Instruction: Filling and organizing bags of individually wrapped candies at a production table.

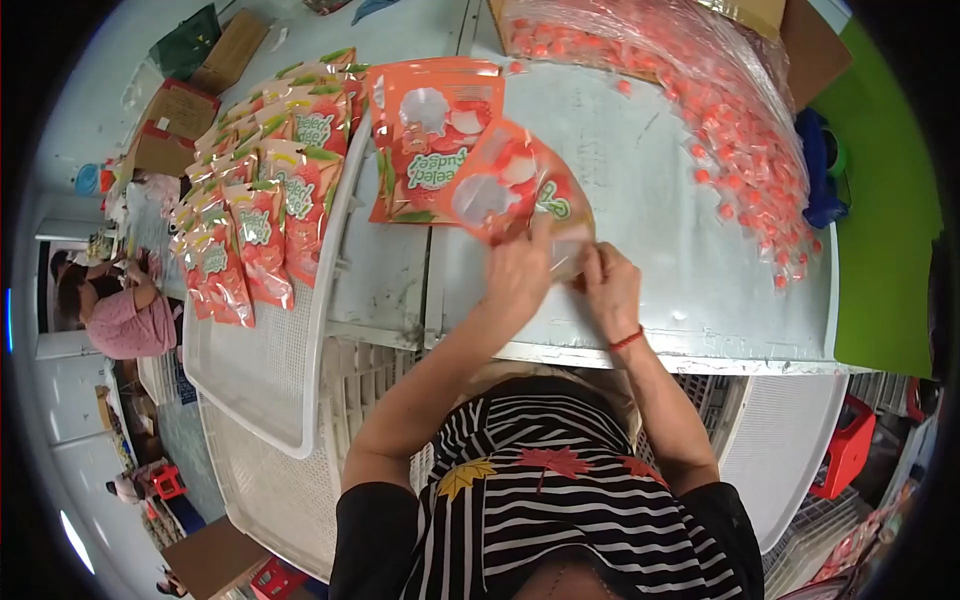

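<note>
Between my hands is a printed orange-red plastic pouch (515,165) with a clear oval window, lifted and tilted over the front of the table. My left hand (517,272) pinches its near edge. At the pouch's near right corner, my right hand (611,287) closes its fingers on the film; a red cord circles that wrist. What lies inside the pouch, if anything, cannot be made out. Just beyond it, a stack of flat matching pouches (425,125) lies on the table, partly covered by the one I hold.
Filled pouches (262,215) crowd a white mesh tray (250,350) on the left. Small wrapped red pieces (745,165) spill from a plastic-lined box across the right side of the pale table (640,180). A blue tool-like object (825,170) sits beyond them. Another person (125,310) works far left.
</note>
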`<state>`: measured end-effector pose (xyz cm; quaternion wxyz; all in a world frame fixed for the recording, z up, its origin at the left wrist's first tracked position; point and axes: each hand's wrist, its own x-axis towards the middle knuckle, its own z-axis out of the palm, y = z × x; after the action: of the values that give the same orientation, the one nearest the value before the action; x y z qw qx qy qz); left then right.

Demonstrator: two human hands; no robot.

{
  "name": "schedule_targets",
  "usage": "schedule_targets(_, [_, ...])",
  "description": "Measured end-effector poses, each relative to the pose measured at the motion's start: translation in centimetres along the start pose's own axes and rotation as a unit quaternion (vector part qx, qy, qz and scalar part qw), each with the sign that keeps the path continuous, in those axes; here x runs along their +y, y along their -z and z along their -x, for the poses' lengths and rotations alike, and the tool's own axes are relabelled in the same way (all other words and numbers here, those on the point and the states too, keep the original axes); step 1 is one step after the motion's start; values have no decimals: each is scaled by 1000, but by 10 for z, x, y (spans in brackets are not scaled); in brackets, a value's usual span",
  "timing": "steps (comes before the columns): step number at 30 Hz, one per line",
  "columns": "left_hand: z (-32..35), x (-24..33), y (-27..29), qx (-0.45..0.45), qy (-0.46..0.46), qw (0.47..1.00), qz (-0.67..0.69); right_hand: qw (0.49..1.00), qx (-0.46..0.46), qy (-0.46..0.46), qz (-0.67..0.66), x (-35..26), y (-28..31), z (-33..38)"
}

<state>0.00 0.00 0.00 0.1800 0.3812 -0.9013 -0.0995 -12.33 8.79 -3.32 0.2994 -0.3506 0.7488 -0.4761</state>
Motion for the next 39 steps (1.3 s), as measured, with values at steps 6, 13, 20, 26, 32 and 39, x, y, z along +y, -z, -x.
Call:
schedule_targets(6, [-13, 9, 25, -11, -3, 1000, 10, 973, 144, 156, 94, -17, -6, 10])
schedule_targets(13, [0, 33, 7, -16, -128, 991, -20, 988, -122, 90, 18, 19, 1, -1])
schedule_targets(20, [16, 63, -2, 18, -179, 984, 2, 753, -185, -256, -577, -1, 44, -4])
schedule_targets(26, [27, 73, -5, -26, -208, 976, 58, 751, -273, -198, -568, 10, 44, 2])
schedule_targets(32, [18, 62, 18, -41, -258, 948, 181, 583, -369, -237, -684, 34, 69, -8])
schedule_targets(39, [-4, 41, 24, -163, -313, 932, 82, 669, -369, -278, -583, 9, 78, 8])
